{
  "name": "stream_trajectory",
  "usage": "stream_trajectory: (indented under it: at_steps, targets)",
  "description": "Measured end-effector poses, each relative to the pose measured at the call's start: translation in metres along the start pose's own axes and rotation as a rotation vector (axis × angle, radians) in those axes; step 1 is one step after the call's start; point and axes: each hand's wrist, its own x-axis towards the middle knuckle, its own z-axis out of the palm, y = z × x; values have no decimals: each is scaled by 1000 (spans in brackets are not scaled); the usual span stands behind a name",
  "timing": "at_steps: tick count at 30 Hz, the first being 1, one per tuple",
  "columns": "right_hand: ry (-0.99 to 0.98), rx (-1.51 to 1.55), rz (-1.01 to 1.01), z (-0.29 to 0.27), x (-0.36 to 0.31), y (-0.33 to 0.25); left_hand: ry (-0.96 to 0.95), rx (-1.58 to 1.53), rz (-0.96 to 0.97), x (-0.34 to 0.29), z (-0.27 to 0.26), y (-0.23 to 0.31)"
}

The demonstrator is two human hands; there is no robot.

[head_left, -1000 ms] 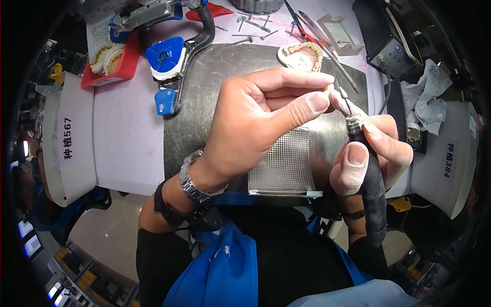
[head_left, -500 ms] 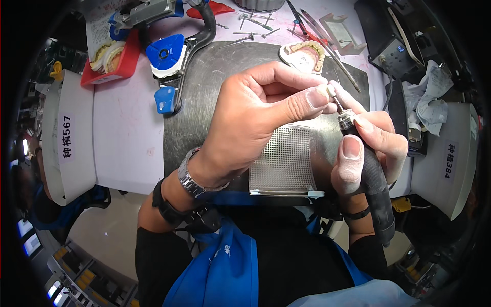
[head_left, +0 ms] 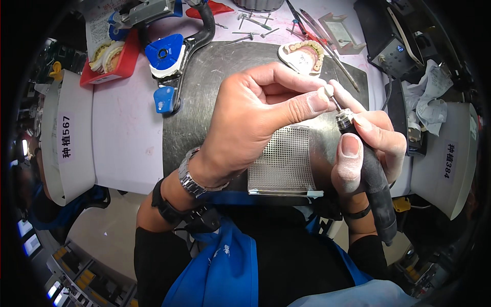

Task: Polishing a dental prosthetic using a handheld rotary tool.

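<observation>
Between the thumb and forefinger of my left hand point(head_left: 245, 117) is a small whitish dental crown point(head_left: 328, 90). My right hand point(head_left: 381, 135) grips a black rotary handpiece point(head_left: 377, 192), its metal collar pointing up and left. From that collar a thin bur point(head_left: 336, 103) runs to the crown; their tips meet or nearly so, and the exact contact is too small to tell. White dust coats my right fingers. Just beyond the hands lies a dental arch model point(head_left: 303, 57) with a row of teeth. Beneath them a perforated metal grate point(head_left: 284, 158) sits at the bench's front edge.
A grey metal plate point(head_left: 197, 97) covers the bench middle. Left of it stand an articulator with blue parts point(head_left: 164, 52) and a red box point(head_left: 99, 77) holding another model. Several loose burs point(head_left: 250, 36) lie at the back. A black control unit point(head_left: 396, 53) and crumpled paper point(head_left: 433, 94) are at right.
The crown has turned slightly in my left fingertips, and more of the bur shows beside it. Both hands stay in nearly the same place.
</observation>
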Motion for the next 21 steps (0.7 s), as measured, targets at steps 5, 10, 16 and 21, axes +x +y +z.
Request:
stream_trajectory:
  at_steps: [5, 10, 16, 21]
  targets:
    - [13, 29, -26, 0, 0, 2, 3, -12, 32, 1, 1, -3]
    - [50, -17, 19, 1, 0, 0, -10, 6, 63, 0, 0, -4]
    - [36, -30, -23, -1, 2, 1, -7, 49, 100, 0, 0, -3]
    - [28, -3, -34, 2, -1, 2, 15, 104, 126, -1, 2, -1]
